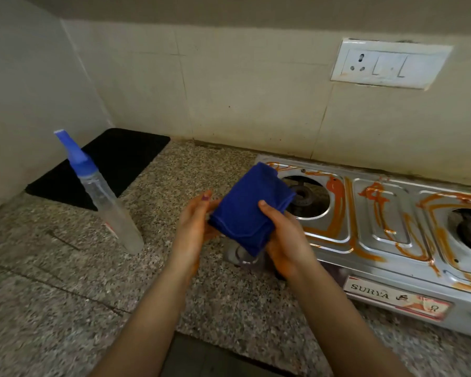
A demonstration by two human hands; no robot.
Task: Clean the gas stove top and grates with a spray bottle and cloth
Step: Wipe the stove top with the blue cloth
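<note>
Blue cloth (245,210): folded, held between both hands above the stove's left end
Left hand (193,227): I see it holding the cloth's left edge, fingers under it, thumb raised
Right hand (286,240): grips the cloth's near right corner, thumb pressed on top
Gas stove (386,221): steel top streaked with orange smears, at my right
Spray bottle (104,194): clear, blue nozzle, standing on the granite counter (65,281), well left of the hands, beside a black mat (114,159)

bare forearms (152,308), left hand (195,227) — purple-painted thumbnail (206,197)
</note>
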